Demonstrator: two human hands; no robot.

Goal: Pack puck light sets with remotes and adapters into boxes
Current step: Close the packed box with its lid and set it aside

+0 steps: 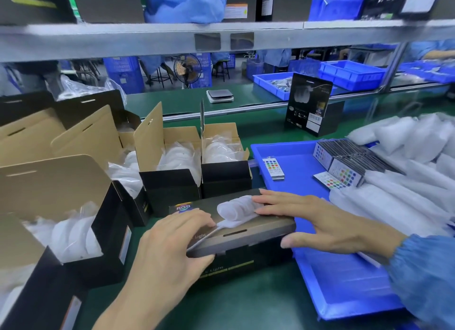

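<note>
1. Head view, centre: closed black box (242, 233) lying flat on the green tabletop (246, 302), lid printed "RGB" with a picture of stacked puck lights and a cable; right end just beside the blue tray (295, 157).
2. Left hand (170, 246): laid on the near-left part of the lid, fingers (197, 218) spread over the top, thumb hooked under the front edge; gripping the box.
3. Right hand (327, 221): flat on the right part of the lid, fingers straight and slightly apart, thumb against the near right corner; pressing, nothing pinched. Blue sleeve (428, 275) at the wrist.
4. Left and behind: 5 or more open boxes (172, 181) with brown flaps raised, each holding bagged white puck lights (177, 157); nearest open box (73, 226) at lower left, also filled.
5. Blue tray contents: 1 loose remote (273, 168) with coloured buttons, flat near the far-left corner; stacked remotes (344, 162) in rows at the far right, 1 lying flat in front.
6. Right of the tray: heap of white bagged parts (406, 162); contents not discernible.
7. Beyond: upright black retail box (307, 103), small scale (219, 95), blue bins (352, 74), metal shelf (147, 36) overhead.
</note>
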